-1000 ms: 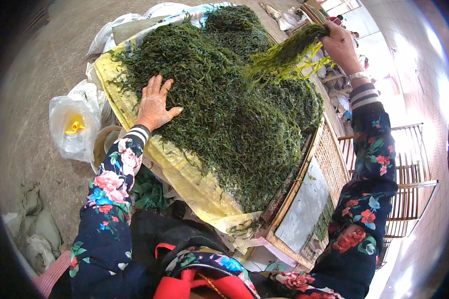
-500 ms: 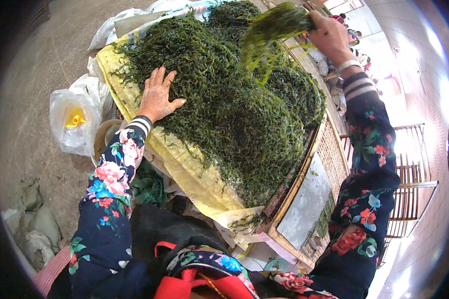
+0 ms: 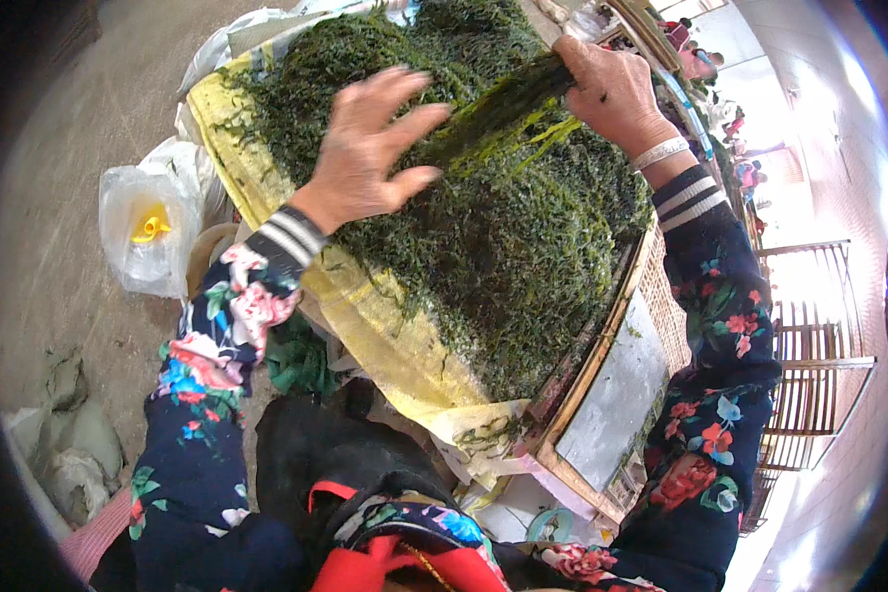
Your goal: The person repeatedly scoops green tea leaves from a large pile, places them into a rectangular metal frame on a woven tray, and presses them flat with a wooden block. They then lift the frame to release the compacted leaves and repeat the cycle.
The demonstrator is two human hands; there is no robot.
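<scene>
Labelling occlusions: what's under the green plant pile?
A yellow sheet shows along the left and near edges of the green plant pile. Anything beneath the pile's middle is covered and cannot be seen.

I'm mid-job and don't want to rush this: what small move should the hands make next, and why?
Probably close the left hand on the free end of the bunch: the right hand grips the other end, while the left looks open, close to that free end above the pile.
</scene>
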